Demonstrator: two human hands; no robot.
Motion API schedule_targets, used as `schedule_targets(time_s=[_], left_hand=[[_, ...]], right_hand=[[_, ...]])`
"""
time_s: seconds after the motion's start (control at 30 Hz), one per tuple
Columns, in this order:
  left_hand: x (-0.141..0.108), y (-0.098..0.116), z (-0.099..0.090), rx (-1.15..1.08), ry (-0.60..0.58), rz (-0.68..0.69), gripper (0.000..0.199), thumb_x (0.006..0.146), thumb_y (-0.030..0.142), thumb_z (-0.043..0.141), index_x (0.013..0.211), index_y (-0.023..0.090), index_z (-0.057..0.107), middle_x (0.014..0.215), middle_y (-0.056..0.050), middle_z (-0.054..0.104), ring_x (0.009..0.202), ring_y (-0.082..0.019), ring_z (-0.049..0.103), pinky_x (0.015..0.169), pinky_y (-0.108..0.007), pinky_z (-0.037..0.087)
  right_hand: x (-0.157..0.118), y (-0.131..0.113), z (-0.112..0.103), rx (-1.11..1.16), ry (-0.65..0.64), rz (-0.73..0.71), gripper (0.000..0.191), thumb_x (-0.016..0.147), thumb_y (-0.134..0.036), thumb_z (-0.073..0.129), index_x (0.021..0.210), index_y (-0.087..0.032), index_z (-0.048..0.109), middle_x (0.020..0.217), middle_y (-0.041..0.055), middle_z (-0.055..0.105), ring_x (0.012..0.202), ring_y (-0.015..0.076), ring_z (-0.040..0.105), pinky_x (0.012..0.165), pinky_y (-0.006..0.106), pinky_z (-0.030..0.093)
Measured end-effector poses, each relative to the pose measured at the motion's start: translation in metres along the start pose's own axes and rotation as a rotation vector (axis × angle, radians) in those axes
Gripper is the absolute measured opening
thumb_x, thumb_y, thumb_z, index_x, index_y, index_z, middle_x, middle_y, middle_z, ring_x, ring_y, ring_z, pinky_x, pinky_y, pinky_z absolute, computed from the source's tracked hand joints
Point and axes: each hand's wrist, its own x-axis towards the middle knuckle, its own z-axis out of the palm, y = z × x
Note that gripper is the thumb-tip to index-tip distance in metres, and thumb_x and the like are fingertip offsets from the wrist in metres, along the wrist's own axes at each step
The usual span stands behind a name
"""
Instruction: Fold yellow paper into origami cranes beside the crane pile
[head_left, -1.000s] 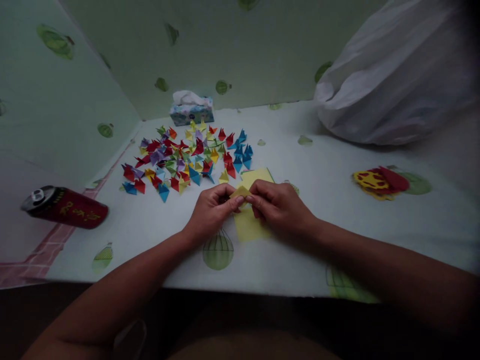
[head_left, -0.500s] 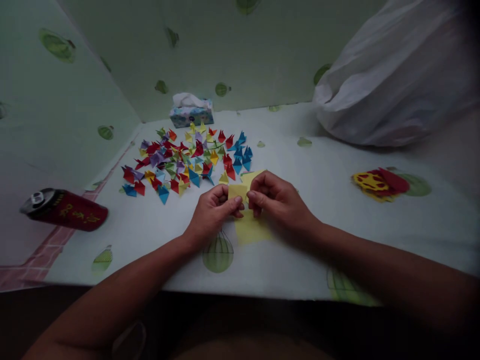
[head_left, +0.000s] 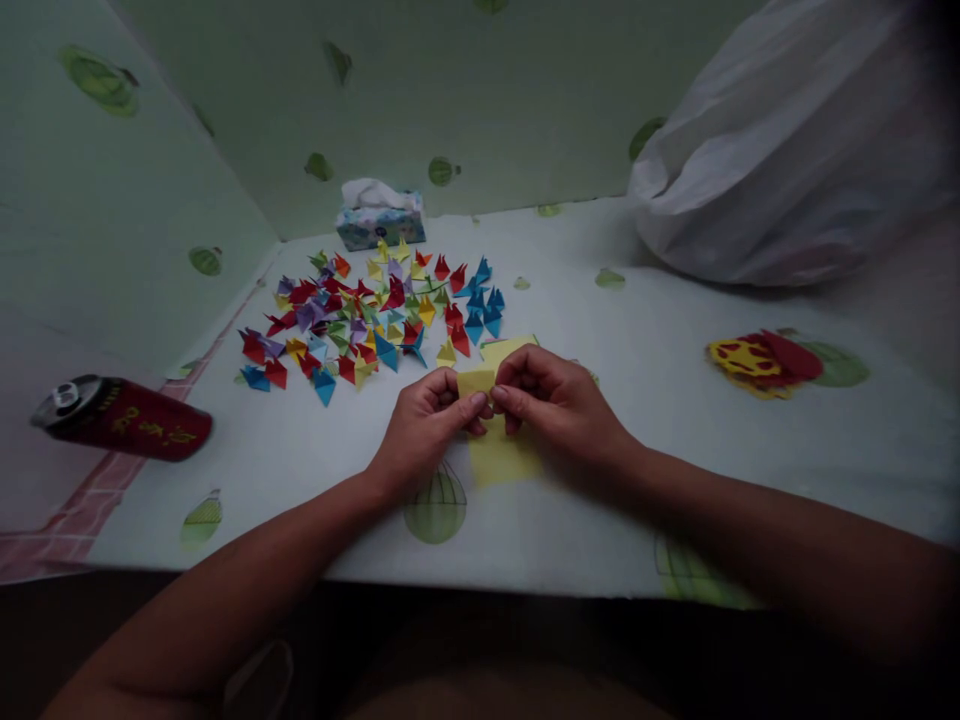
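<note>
A small folded piece of yellow paper [head_left: 475,382] is held up between my two hands over the table. My left hand [head_left: 431,415] pinches its left and lower edge between thumb and fingers. At its right edge, my right hand [head_left: 559,405] has thumb and forefinger closed on the paper, the other fingers curled. Below the hands lies a flat yellow sheet [head_left: 506,462], partly covered by them. More yellow paper [head_left: 510,350] shows just behind my right hand. Many small folded paper cranes [head_left: 360,320] in several colours spread beyond my left hand.
A red drink can [head_left: 131,418] is at the left. A tissue box [head_left: 381,220] stands behind the cranes. At the right lie red and yellow cut-out pieces [head_left: 761,362], below a large white plastic bag [head_left: 757,160]. The white patterned tablecloth [head_left: 330,530] reaches the near edge.
My right fingertips have come in against the right edge of the small yellow paper, which looks shorter and tilted now. The view has shifted slightly.
</note>
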Motion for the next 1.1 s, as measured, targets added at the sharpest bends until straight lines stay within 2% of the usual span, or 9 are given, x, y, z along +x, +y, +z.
schedule_targets(time_s=[0.33,0.67,0.87,1.1], left_hand=[[0.0001,0.0012,0.0006,0.043,0.013,0.029,0.024,0.081,0.035,0.078,0.080,0.015,0.066,0.070,0.001,0.066,0.063,-0.011,0.063,0.062,-0.023,0.050],[0.0026,0.0001,-0.0001,-0.059,-0.008,-0.011,0.021,0.081,0.032,0.076,0.078,0.014,0.065,0.065,0.001,0.067,0.059,-0.009,0.062,0.062,-0.021,0.050],[0.0016,0.0012,0.0000,-0.034,-0.063,-0.001,0.022,0.085,0.034,0.073,0.077,0.015,0.065,0.066,0.001,0.066,0.059,-0.008,0.058,0.062,-0.021,0.047],[0.0026,-0.0004,-0.0018,-0.045,-0.041,-0.031,0.027,0.091,0.039,0.065,0.077,0.016,0.064,0.063,0.001,0.064,0.058,-0.009,0.058,0.063,-0.023,0.047]], right_hand=[[0.0002,0.0019,-0.0003,-0.042,-0.001,-0.005,0.017,0.085,-0.029,0.068,0.082,-0.019,0.054,0.067,-0.0036,0.056,0.054,0.0106,0.057,0.051,0.025,0.044],[0.0007,0.0084,-0.0005,-0.194,-0.054,-0.190,0.010,0.086,-0.016,0.064,0.091,-0.018,0.057,0.077,-0.0021,0.056,0.068,0.0109,0.052,0.061,0.025,0.041],[0.0019,0.0080,-0.0042,-0.375,-0.026,-0.338,0.013,0.087,-0.011,0.063,0.083,-0.019,0.053,0.076,-0.0020,0.055,0.068,0.0111,0.050,0.062,0.025,0.039],[0.0021,0.0065,-0.0048,-0.411,-0.089,-0.322,0.012,0.089,-0.014,0.064,0.087,-0.019,0.053,0.082,-0.0002,0.056,0.070,0.0122,0.052,0.063,0.026,0.043]])
